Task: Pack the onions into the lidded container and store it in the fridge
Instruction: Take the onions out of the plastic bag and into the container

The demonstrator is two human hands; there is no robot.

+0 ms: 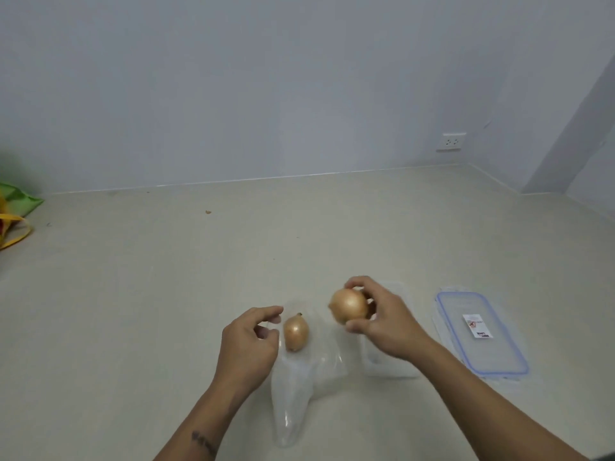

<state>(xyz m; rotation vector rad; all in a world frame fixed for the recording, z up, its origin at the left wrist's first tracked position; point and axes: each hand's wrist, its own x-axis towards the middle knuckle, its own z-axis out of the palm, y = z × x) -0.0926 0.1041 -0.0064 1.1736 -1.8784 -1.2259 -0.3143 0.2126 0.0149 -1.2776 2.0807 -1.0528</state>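
Note:
My right hand (382, 322) holds a large golden onion (348, 306) in the air, just left of a clear plastic container (387, 367) that my forearm partly hides. A smaller onion (295, 332) lies on a clear plastic bag (296, 390) on the pale counter. My left hand (249, 344) hovers right beside that small onion with its fingers curled and apart, holding nothing. The container's lid (482, 334), clear with a blue seal and a small label, lies flat to the right of the container.
A green and yellow bag (15, 214) sits at the far left edge of the counter (166, 277). A wall socket (451, 142) is on the back wall at the right. A small brown scrap (208, 212) lies far back.

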